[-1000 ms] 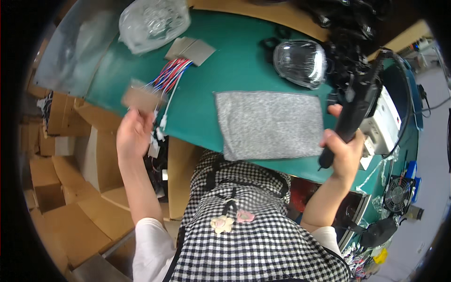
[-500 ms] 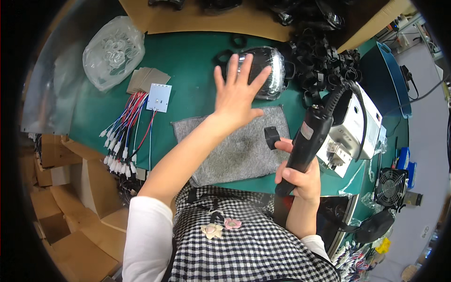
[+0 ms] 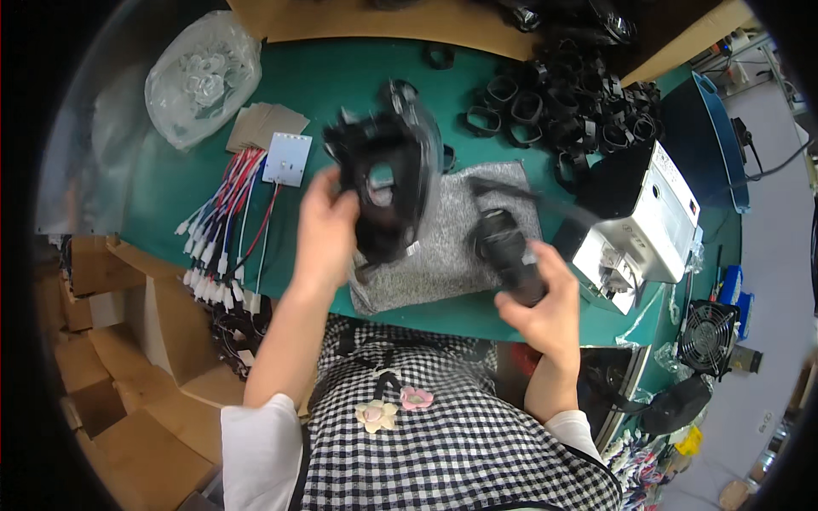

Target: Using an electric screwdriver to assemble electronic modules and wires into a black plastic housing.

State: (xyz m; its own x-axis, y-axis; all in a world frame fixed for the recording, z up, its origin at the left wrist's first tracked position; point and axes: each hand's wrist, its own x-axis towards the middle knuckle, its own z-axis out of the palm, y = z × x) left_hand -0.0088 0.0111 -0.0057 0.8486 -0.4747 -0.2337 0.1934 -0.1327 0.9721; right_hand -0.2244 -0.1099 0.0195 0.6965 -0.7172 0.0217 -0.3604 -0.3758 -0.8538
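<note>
My left hand [image 3: 328,226] is closed on the near-left side of a black lamp housing [image 3: 396,166], tilted up over the left part of a grey felt mat [image 3: 443,255]. A clear cover shows along its far-right side, and its dark back with a round opening faces me; motion smears it. My right hand [image 3: 550,307] is wrapped round a black corded tool [image 3: 520,277] that looks like an electric screwdriver, above the mat's right side. Its cable runs off to the right, blurred. Whether the right fingers also hold a black band is too smeared to tell.
Several black bands [image 3: 524,106] lie heaped at the back right, beside a white metal box [image 3: 660,221]. Wires with white plugs [image 3: 226,226], a white circuit board [image 3: 287,159], cardboard pieces [image 3: 268,123] and a plastic bag of clear rings [image 3: 204,77] lie left. A cardboard box edge [image 3: 383,30] borders the back.
My left hand has picked up the lamp housing from the table, brought it nearer and turned it over. My right hand's tool has swung left and lower over the mat.
</note>
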